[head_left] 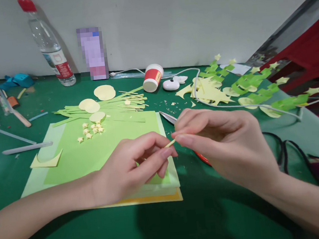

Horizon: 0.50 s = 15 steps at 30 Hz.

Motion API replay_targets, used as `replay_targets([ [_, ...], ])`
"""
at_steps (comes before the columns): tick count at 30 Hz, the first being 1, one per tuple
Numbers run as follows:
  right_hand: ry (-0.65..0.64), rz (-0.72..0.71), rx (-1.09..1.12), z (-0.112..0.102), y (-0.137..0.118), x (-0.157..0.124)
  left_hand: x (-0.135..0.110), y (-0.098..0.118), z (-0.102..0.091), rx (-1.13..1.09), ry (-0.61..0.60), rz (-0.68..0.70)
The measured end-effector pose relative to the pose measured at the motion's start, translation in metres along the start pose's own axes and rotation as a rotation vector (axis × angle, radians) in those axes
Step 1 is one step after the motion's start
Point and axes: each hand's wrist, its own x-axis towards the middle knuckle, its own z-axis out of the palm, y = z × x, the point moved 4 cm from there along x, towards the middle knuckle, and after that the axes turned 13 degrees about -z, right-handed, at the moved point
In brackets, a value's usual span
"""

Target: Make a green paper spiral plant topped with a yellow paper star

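Both hands are held close together over the middle of the green table (pixel 74 233). The left hand (pixel 130 167) and the right hand (pixel 224 143) each pinch one end of a thin yellow paper strip (pixel 170 143) between thumb and first finger. The other fingers are curled in. The strip hangs in the air just above the right edge of a pile of green sheets (pixel 95 152). It looks very light and bendy, and I think it would tear or crease if it were pulled hard. A soft pinch near each end, as the fingers have it now, seems the safest way to hold it. It is so small that it could slip out and get lost among the scraps. A pair of scissors (pixel 167 117) lies right under the right hand, with the blade poking out, so that is the closest thing in the way. Tiny paper stars (pixel 91 131) sit near the far edge of the sheets. Behind them are yellow circles (pixel 104 92) and loose strips (pixel 129 100). At the back edge of the table stand a water bottle (pixel 51 47) and a tipped red and white cup (pixel 152 77). A chain of green squares (pixel 258 87) and a white cable (pixel 231 105) lie toward the right side.
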Motion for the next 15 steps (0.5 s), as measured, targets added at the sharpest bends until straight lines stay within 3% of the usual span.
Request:
replay_targets([
  [9, -0.072, -0.056, -0.223, -0.004, -0.013, 0.007, -0.002, 0.0, -0.004, -0.066, 0.027, -0.02],
  [15, -0.155, -0.055, -0.332, -0.006, -0.013, 0.01, -0.001, 0.002, -0.005, 0.033, 0.053, 0.013],
])
